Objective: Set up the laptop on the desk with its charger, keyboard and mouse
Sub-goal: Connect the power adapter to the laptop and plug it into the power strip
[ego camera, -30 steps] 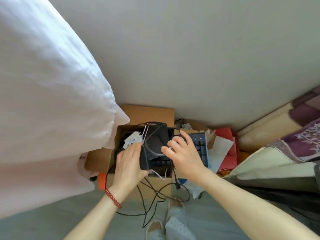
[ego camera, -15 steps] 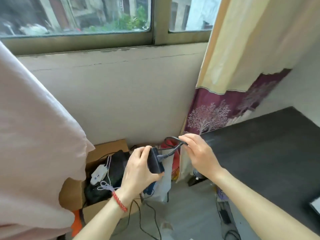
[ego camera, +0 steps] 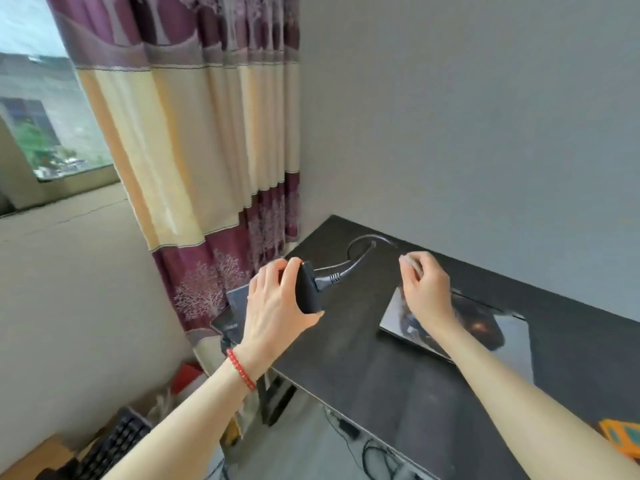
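Observation:
My left hand [ego camera: 277, 306] grips the black charger brick [ego camera: 307, 289] above the left end of the dark desk [ego camera: 346, 358]. The charger's black cable [ego camera: 356, 258] loops from the brick toward my right hand [ego camera: 424, 289], whose curled fingers pinch it, blurred by motion. Under my right hand and forearm, the closed laptop [ego camera: 485, 327] lies flat on the desk, its lid printed with a picture. The black keyboard [ego camera: 110, 448] sits in a cardboard box on the floor at the bottom left. No mouse is in view.
A purple and cream curtain [ego camera: 214, 150] hangs left of the desk, beside the window [ego camera: 41, 116]. A grey wall backs the desk. Cables and a small adapter [ego camera: 349, 427] lie on the floor under the desk edge. An orange object [ego camera: 620, 436] sits at the desk's right end.
Both hands lifted the charger out of the floor box and carried it right and up, over the desk. My view swung from the box to the desk and laptop.

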